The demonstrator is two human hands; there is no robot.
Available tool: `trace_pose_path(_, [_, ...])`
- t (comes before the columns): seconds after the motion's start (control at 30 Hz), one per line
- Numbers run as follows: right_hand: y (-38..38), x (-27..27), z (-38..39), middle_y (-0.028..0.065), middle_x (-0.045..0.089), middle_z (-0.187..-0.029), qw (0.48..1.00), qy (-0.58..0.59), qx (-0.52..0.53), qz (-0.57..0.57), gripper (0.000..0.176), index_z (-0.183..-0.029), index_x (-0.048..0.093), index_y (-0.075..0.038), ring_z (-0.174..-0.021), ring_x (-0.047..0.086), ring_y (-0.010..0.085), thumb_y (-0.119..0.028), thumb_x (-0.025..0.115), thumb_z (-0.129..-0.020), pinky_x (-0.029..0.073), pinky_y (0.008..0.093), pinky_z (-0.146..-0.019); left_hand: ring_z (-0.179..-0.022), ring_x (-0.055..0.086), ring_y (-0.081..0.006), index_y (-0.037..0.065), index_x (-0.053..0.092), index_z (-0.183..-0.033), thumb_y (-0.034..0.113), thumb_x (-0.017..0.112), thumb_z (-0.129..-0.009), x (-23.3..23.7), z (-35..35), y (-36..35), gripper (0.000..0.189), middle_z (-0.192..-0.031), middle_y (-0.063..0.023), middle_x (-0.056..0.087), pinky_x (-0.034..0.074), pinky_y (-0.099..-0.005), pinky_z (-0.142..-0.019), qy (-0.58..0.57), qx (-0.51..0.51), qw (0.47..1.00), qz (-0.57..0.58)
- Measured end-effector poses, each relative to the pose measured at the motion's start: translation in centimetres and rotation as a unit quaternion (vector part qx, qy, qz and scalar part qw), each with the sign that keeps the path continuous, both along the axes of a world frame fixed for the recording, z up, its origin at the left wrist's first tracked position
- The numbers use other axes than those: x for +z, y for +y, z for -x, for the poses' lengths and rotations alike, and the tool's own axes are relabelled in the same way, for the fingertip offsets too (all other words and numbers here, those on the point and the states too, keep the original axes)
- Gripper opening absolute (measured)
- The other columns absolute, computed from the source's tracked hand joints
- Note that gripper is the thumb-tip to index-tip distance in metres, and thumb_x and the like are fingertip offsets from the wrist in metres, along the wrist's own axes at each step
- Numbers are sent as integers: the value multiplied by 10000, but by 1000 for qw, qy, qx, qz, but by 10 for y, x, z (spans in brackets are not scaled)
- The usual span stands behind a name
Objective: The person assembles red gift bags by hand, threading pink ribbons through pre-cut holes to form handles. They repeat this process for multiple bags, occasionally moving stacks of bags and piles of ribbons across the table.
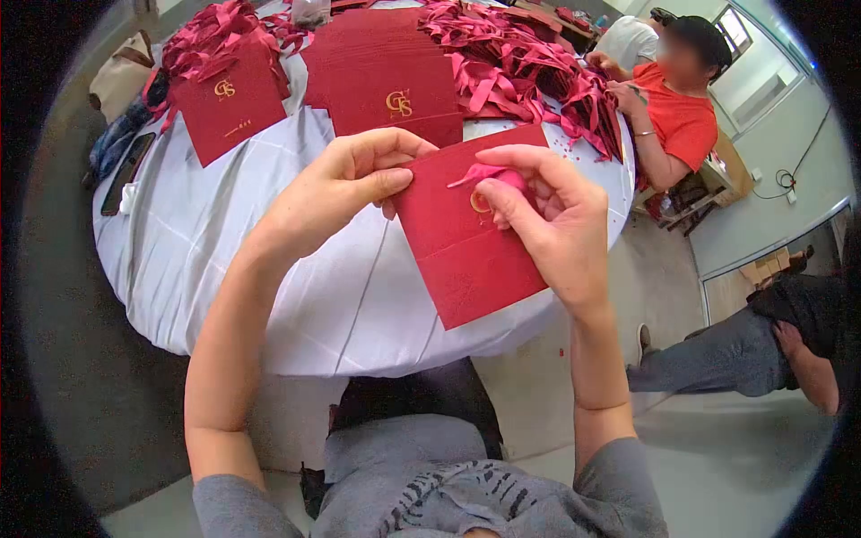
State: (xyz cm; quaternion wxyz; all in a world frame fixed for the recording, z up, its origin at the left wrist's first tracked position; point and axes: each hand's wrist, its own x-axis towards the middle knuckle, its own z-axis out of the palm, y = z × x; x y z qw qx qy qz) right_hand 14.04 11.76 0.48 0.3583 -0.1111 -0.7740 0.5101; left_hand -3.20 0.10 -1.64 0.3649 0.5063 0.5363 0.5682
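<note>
A dark red card bag (448,269) with a gold logo is held up over the near part of the table. My left hand (359,175) pinches its upper left edge between thumb and fingers. Over its upper right part, my right hand (547,215) has its fingers closed on a bunched pink ribbon (502,175). The ribbon's pointed end sticks out to the left across the bag's face. My right thumb partly covers the gold logo.
The round table (215,260) has a white cloth. On it lie a stack of red bags (368,76), a ribboned pile at left (211,45) and another at right (511,76). A person in red (677,112) works at the right; another person's legs (726,354) show lower right.
</note>
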Motion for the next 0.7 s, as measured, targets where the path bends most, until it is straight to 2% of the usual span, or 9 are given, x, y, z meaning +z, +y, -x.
trace_pose_path(0.03, [3,-4,1,35,619,-756,1000,-2,-1,1,98,-908,612,20,-621,568,67,-1,630,-813,456,205,-539,-747,523,-56,18,558,-1123,147,539,-879,-1,0,0,277,-886,11,593,435,-210,-656,-2,-1,1000,1])
trace_pose_path(0.1, [11,-12,4,76,616,-758,986,11,-27,-165,123,-896,604,16,-592,583,127,14,645,-781,476,240,-548,-751,526,-57,14,557,-1123,143,541,-876,-3,1,2,279,-891,8,594,439,-211,-659,-7,-15,1000,3])
trace_pose_path(0.13, [12,-12,3,76,616,-758,986,9,-29,-165,123,-896,604,16,-592,583,127,14,645,-781,476,240,-548,-751,526,-57,14,557,-1123,143,541,-876,-4,0,2,279,-891,8,594,439,-211,-659,-8,-16,1000,4])
trace_pose_path(0.3, [8,-4,4,106,589,-784,948,25,-81,-306,99,-850,584,-1,-670,616,199,12,644,-772,490,291,-562,-767,533,-58,9,551,-1128,143,547,-874,-7,-1,4,288,-904,3,598,442,-213,-654,-13,-8,1000,9])
trace_pose_path(0.43, [7,-11,4,126,590,-797,962,-18,-69,-264,121,-883,582,-6,-718,619,241,1,638,-776,497,325,-598,-765,536,-59,9,552,-1126,149,549,-877,-7,0,3,285,-904,4,600,445,-214,-651,-18,-19,1000,7])
trace_pose_path(0.53, [6,-13,6,136,596,-815,954,7,-67,-292,153,-907,586,-9,-712,606,284,-7,642,-765,493,353,-632,-757,540,-58,8,554,-1121,151,547,-882,-8,-2,4,279,-904,4,603,448,-211,-648,-16,-17,1000,3])
trace_pose_path(0.57, [7,-12,6,136,596,-815,954,6,-69,-293,153,-907,586,-9,-712,606,284,-7,642,-765,493,353,-632,-755,542,-58,9,554,-1121,152,549,-882,-8,-2,4,279,-903,5,605,448,-210,-646,-15,-13,1000,0])
trace_pose_path(0.63, [9,-12,6,131,587,-803,927,32,-59,-369,151,-898,590,-14,-713,606,284,0,642,-757,490,353,-622,-753,544,-57,9,555,-1120,153,550,-882,-8,-2,3,278,-902,7,606,449,-208,-644,-14,-11,1000,-3])
trace_pose_path(0.7, [8,-13,5,130,579,-797,928,26,-59,-367,151,-886,589,-16,-711,602,287,7,642,-746,488,356,-617,-758,546,-54,13,558,-1115,145,561,-877,-7,-3,3,272,-907,6,610,448,-204,-642,-26,-21,999,-2])
